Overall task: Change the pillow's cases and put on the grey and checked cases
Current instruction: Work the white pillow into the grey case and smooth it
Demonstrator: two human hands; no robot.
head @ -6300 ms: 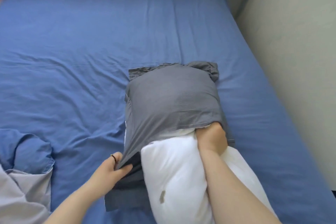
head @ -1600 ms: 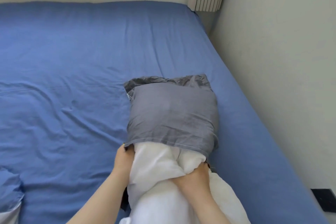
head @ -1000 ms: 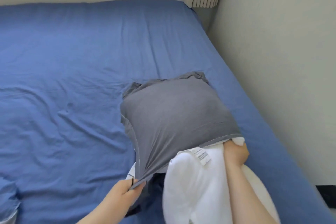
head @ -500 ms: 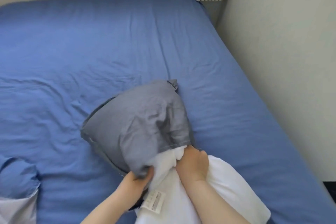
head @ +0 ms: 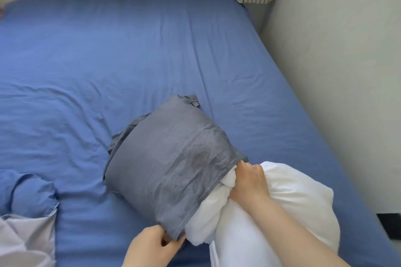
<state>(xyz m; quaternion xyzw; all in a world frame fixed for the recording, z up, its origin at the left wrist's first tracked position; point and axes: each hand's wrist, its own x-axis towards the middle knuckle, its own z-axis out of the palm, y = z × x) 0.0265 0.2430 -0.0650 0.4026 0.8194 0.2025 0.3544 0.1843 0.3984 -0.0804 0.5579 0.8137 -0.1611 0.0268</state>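
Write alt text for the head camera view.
A person's left hand pinches the hem of a grey pillowcase while the right hand stuffs a white pillow into it, on a blue-sheeted bed.

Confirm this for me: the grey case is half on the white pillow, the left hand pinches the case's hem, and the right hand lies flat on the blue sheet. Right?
Not quite. In the head view the right hand is not on the sheet; it grips the pillow at the case's opening. The rest holds: case half on, left hand pinching the hem.
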